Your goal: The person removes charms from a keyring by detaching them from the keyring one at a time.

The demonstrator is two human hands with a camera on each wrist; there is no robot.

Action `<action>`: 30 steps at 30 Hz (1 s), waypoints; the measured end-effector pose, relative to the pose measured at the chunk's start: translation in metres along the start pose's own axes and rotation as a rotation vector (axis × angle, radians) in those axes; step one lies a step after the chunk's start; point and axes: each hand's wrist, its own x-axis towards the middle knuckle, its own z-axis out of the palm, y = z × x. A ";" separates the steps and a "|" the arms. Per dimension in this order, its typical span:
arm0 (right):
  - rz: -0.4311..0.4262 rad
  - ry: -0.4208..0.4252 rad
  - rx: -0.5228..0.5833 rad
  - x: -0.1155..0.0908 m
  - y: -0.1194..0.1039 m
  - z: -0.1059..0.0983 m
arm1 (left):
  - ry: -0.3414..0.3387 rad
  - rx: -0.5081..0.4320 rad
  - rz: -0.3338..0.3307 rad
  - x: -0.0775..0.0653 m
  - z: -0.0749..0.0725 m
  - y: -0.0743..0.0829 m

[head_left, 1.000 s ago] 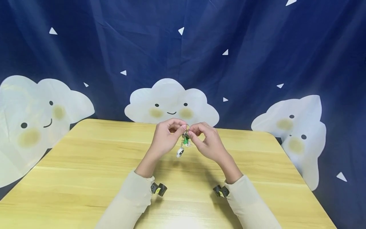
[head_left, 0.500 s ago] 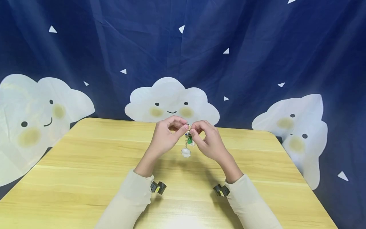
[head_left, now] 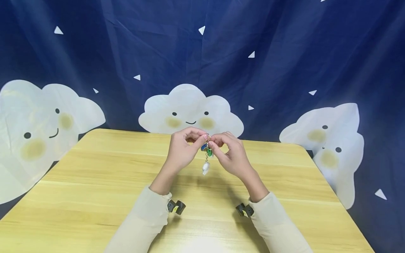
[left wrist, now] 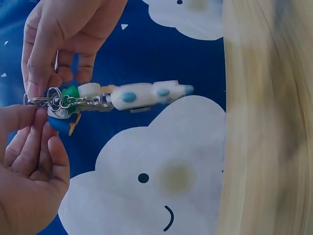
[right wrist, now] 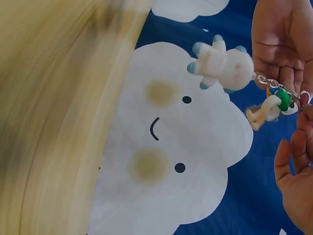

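A keychain with several small charms hangs above the table, between both hands. My left hand (head_left: 182,147) pinches its metal ring (head_left: 209,137) between thumb and forefinger. From the other side, my right hand (head_left: 230,154) pinches at the same ring area with thumb and index finger. Lowest on a short chain (right wrist: 266,81) dangles a white figure (right wrist: 232,68) with light-blue tips. Close under the fingers are a green-and-white charm (right wrist: 274,105) and a blue piece (left wrist: 61,123). Fingertips partly cover the ring, so its exact fastening cannot be made out.
Below the hands lies a light wooden table (head_left: 104,182), its far edge just behind them. A dark-blue curtain (head_left: 221,45) with white clouds and triangles hangs beyond it. A small black camera sits at each cuff.
The white figure has swung and turned on its chain. A blue piece now shows beside the left thumb. Both hands keep nearly the same place and grip.
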 end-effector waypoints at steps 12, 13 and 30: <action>-0.032 0.007 -0.039 0.000 0.001 0.002 | -0.033 -0.037 -0.062 0.002 -0.002 -0.004; -0.030 0.007 -0.043 0.000 0.001 0.002 | -0.039 -0.037 -0.057 0.002 -0.003 -0.004; -0.006 -0.029 -0.075 0.001 0.000 -0.003 | -0.111 0.044 -0.003 0.003 -0.011 0.000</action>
